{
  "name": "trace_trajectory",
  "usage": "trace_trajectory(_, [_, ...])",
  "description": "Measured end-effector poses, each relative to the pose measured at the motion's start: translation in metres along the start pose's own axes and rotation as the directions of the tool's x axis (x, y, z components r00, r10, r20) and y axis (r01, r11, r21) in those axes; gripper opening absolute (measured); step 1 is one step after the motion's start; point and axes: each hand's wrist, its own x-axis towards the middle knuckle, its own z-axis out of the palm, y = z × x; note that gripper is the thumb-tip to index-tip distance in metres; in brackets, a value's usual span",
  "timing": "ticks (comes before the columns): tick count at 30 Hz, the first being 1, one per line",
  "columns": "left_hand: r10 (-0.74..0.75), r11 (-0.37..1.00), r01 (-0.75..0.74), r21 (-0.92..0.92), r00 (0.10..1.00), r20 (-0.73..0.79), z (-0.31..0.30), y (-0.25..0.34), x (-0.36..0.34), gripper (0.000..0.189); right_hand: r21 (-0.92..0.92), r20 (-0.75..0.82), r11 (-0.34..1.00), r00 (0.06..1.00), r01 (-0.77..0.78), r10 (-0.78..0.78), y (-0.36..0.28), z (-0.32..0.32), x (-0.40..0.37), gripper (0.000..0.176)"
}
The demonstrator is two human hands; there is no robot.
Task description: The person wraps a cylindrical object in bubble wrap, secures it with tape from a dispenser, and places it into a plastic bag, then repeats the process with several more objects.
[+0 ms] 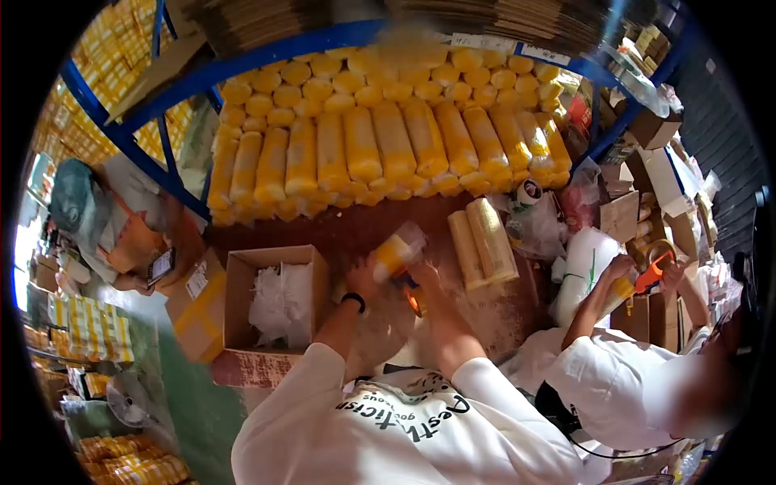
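On the reddish table [372, 331], my left hand [363, 280] grips the near left side of a package [394, 254] wrapped in clear plastic and yellow tape. A black band circles my left wrist. My right hand [426, 280] is closed around an orange tape dispenser [415, 302], close to the package's right end. Its orange body shows below the fingers, while my hand covers the rest. Left of my hands stands an open cardboard box [236, 303] with white wrapping material [279, 299] inside. Two clear yellowish rolls [483, 240] lie to the right.
Yellow-wrapped rolls [380, 145] are stacked along the back under a blue rack beam [323, 38]. To the right, a co-worker [598, 372] holds another orange tape dispenser [651, 276] and a yellow-taped package. Another person [133, 230] at left holds a phone [161, 266].
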Motion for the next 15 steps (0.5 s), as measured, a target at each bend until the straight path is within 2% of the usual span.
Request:
trace_trajectory(3, [0.14, 0.984, -0.132, 0.123, 0.988, -0.059, 0.002, -0.001, -0.008, 0.106, -0.049, 0.064, 0.997, 0.996, -0.051, 0.054, 0.003, 0.0, -0.02, 0.036])
trace_trajectory(6, [0.048, 0.99, -0.033, -0.134, 0.992, 0.115, -0.019, 0.014, -0.037, 0.097, -0.08, 0.131, 0.989, 0.982, -0.124, 0.134, 0.004, -0.021, -0.046, 0.036])
trace_trajectory(7, [0.059, 0.996, -0.05, -0.077, 0.992, 0.116, -0.011, 0.013, -0.043, 0.099, -0.076, 0.148, 0.988, 0.979, -0.133, 0.143, 0.005, -0.025, -0.052, 0.037])
trace_trajectory(8, [0.066, 0.994, -0.053, -0.1, 0.989, 0.131, -0.016, 0.019, -0.051, 0.1, -0.07, 0.161, 0.988, 0.976, -0.134, 0.144, 0.009, -0.024, -0.053, 0.037])
trace_trajectory(10, [0.069, 0.989, -0.044, -0.139, 0.981, 0.181, -0.038, 0.03, -0.063, 0.102, 0.178, 0.051, 0.983, 0.998, 0.036, -0.045, 0.052, 0.053, -0.004, 0.027])
trace_trajectory(11, [0.064, 0.993, -0.047, -0.105, 0.984, 0.166, -0.034, 0.027, -0.059, 0.103, 0.462, 0.065, 0.886, 0.994, 0.047, -0.087, 0.054, 0.059, -0.014, 0.022])
trace_trajectory(12, [0.054, 0.994, -0.033, -0.108, 0.978, 0.199, -0.029, 0.025, -0.056, 0.103, 0.704, 0.078, 0.71, 0.991, 0.025, -0.111, 0.057, 0.064, -0.031, 0.018])
trace_trajectory(13, [0.044, 0.994, -0.019, -0.109, 0.972, 0.232, -0.023, 0.022, -0.053, 0.103, 0.88, 0.082, 0.474, 0.989, -0.016, -0.119, 0.055, 0.058, -0.05, 0.015])
trace_trajectory(14, [0.039, 0.991, 0.0, -0.137, 0.958, 0.283, -0.023, 0.021, -0.048, 0.103, 0.427, 0.028, 0.903, 0.997, 0.047, -0.065, 0.068, 0.063, -0.018, 0.026])
trace_trajectory(15, [0.025, 0.991, 0.015, -0.13, 0.954, 0.299, -0.024, 0.02, -0.048, 0.103, -0.194, -0.027, 0.981, 1.0, 0.005, -0.01, 0.082, 0.07, 0.015, 0.039])
